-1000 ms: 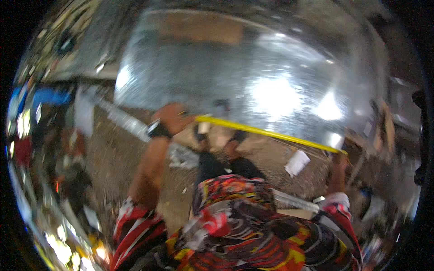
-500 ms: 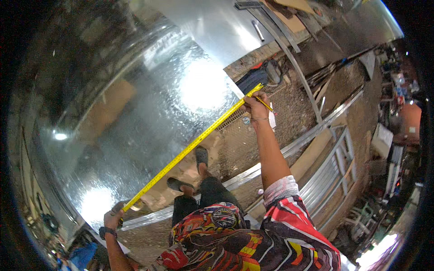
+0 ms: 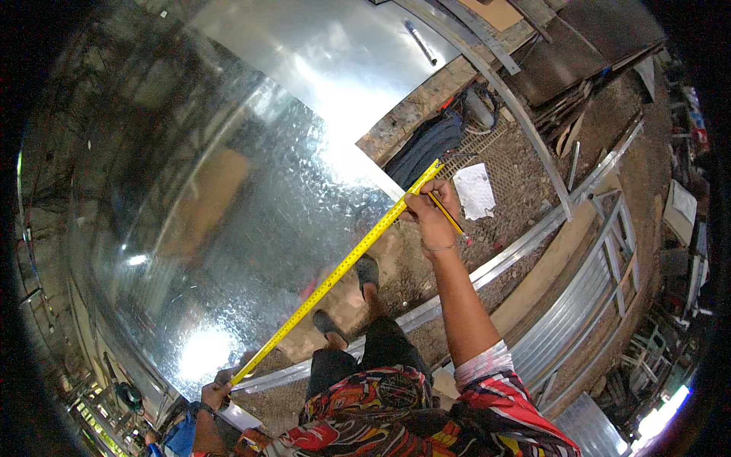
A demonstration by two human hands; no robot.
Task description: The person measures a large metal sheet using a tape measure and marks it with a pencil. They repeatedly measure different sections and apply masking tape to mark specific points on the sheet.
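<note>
A yellow tape measure (image 3: 329, 281) is stretched diagonally along the near edge of a large shiny metal sheet (image 3: 228, 266). My right hand (image 3: 436, 212) pinches its blade close to the far right end, where the tip pokes past my fingers at the sheet's corner. A yellow-and-black pencil (image 3: 448, 213) is tucked in that same hand, slanting down to the right. Down at the lower left, my left hand (image 3: 216, 391) is closed on the other end of the tape, beside the sheet's near left corner; whether the case is inside it is hidden.
A marker (image 3: 420, 43) lies on another flat metal sheet (image 3: 304, 46) beyond. Dark folded cloth (image 3: 426, 148) and white paper (image 3: 474, 191) are beside my right hand. Long metal bars (image 3: 502, 259) and a ladder-like metal frame (image 3: 609, 251) lie on the ground to the right.
The whole view has shifted, so the scene sits differently. My right hand has turned, with more of the pencil and the white paper showing. Both hands still hold the stretched tape.
</note>
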